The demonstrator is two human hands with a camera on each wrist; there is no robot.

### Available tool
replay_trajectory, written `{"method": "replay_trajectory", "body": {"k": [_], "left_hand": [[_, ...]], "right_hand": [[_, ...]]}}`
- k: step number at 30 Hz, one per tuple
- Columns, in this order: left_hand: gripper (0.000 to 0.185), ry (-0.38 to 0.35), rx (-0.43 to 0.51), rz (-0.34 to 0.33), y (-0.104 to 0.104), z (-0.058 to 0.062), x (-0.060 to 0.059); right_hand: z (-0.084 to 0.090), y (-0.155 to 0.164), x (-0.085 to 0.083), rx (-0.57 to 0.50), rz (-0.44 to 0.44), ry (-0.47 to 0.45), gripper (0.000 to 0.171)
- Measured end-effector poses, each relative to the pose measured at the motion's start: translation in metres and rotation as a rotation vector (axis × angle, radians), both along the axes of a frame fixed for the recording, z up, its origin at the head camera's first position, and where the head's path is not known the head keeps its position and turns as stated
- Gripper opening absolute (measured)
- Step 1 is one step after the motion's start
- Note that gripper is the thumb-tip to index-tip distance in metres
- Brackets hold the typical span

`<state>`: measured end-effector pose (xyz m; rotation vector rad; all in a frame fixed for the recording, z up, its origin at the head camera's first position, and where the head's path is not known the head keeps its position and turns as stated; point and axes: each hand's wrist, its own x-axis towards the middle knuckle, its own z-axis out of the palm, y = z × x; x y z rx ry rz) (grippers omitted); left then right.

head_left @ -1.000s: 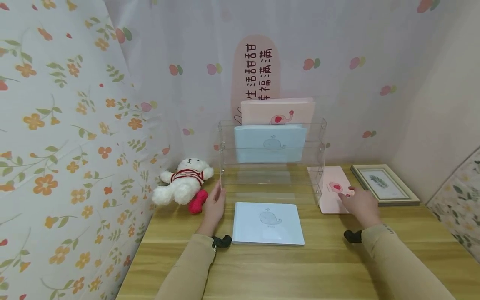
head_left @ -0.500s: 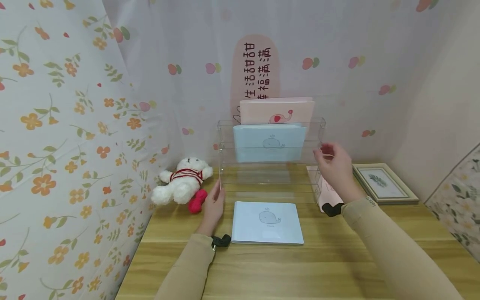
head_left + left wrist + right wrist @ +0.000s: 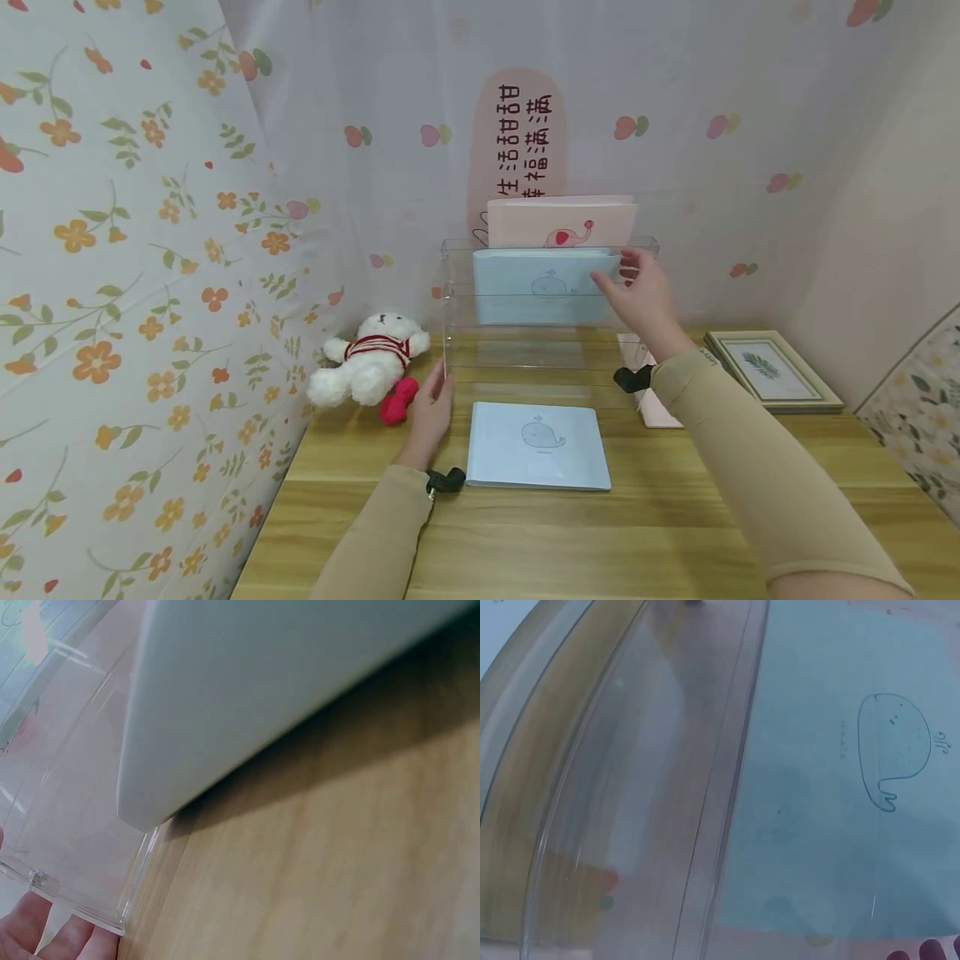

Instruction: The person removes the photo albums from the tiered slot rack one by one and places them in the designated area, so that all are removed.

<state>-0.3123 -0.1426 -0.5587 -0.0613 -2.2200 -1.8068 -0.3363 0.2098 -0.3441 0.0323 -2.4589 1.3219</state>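
A clear acrylic tiered rack [image 3: 547, 354] stands at the back of the wooden table [image 3: 525, 542]. A pink elephant book [image 3: 558, 223] stands upright in its rear tier. In front of it stands a blue whale book [image 3: 528, 292], shown close in the right wrist view [image 3: 840, 787]. My right hand [image 3: 636, 293] reaches over the rack and pinches that book's top right corner; its fingertips [image 3: 922, 951] show. My left hand [image 3: 431, 408] rests with straight fingers [image 3: 45, 937] against the rack's left front corner [image 3: 75, 896]. A second blue whale book [image 3: 538, 444] lies flat between my arms.
A white plush bear [image 3: 371, 358] lies left of the rack. A pink book [image 3: 663, 408] lies flat on the right, partly under my forearm, beside a framed picture [image 3: 772, 371]. Floral fabric walls close in on the left, back and right.
My right hand left the flat pink book, rose to the rack's right side and moved left onto the upright blue book's corner. The left hand stayed put.
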Motion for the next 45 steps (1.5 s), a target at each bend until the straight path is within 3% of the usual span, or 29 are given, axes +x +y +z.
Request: {"method": "replay_trajectory", "body": {"k": [10,16,22,26,30,35,38,45], "left_hand": [[0.051,0.006,0.073,-0.048,-0.001,0.001,-0.002],[0.051,0.007,0.069,-0.045,0.000,0.002,-0.002],[0.050,0.025,0.019,0.001,0.001,0.001,-0.002],[0.050,-0.022,0.044,-0.020,-0.002,-0.005,-0.007],[0.051,-0.086,0.065,-0.027,-0.005,-0.018,-0.018],[0.052,-0.061,0.068,-0.041,-0.007,-0.031,-0.024],[0.052,-0.033,0.055,-0.031,-0.007,-0.029,-0.023],[0.050,-0.010,0.033,-0.015,-0.004,-0.011,-0.009]], "right_hand": [[0.002,-0.014,-0.007,-0.040,-0.026,-0.031,0.083],[0.009,-0.018,-0.010,0.058,-0.037,0.023,0.064],[0.017,-0.017,-0.015,0.121,-0.002,0.042,0.053],[0.017,-0.018,-0.018,0.132,0.037,0.018,0.051],[0.015,-0.018,-0.021,0.143,0.060,-0.003,0.048],[0.013,-0.023,-0.021,0.115,0.042,-0.014,0.042],[0.013,-0.027,-0.021,0.092,0.017,-0.021,0.038],[0.009,-0.035,-0.024,0.039,-0.030,-0.007,0.029]]}}
